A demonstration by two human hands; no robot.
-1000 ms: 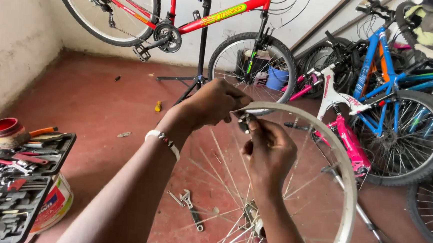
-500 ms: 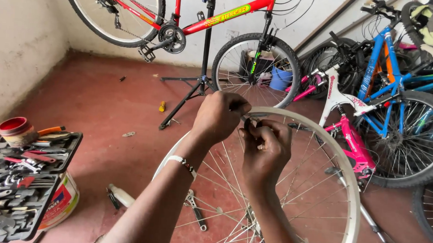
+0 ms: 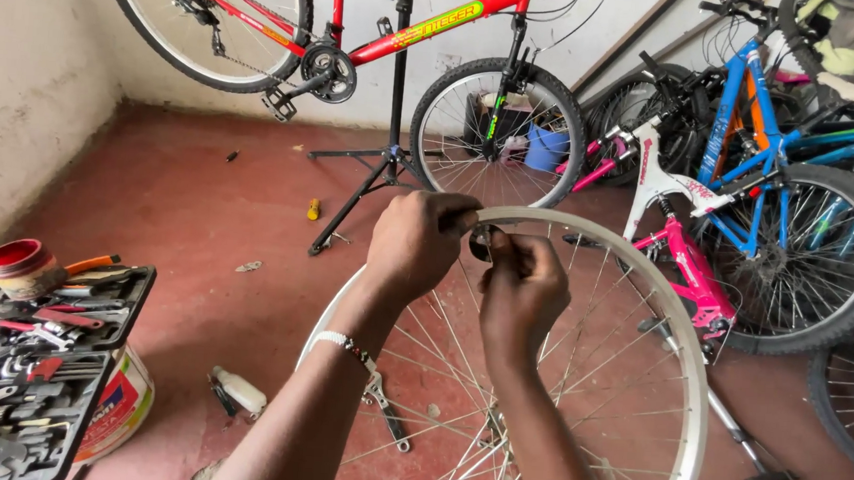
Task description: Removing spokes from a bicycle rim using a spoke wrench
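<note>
A bare silver bicycle wheel rim [image 3: 680,384] with thin spokes stands upright in front of me. My left hand [image 3: 417,239] grips the top of the rim, fingers curled over it. My right hand [image 3: 523,285] pinches a small dark tool or part [image 3: 481,241] against the inner side of the rim, right beside the left hand. A beaded bracelet [image 3: 342,344] sits on my left wrist. The wheel's hub [image 3: 494,432] shows low between my forearms.
An open tool tray [image 3: 24,364] rests on a bucket at lower left. A wrench [image 3: 387,415] and a small bottle [image 3: 240,390] lie on the red floor. A red bike [image 3: 360,38] hangs on a repair stand; several bikes [image 3: 746,190] crowd the right.
My view has shifted slightly right and down. Both hands stayed together at the top of the rim, working the same spot; the rim has turned a little.
</note>
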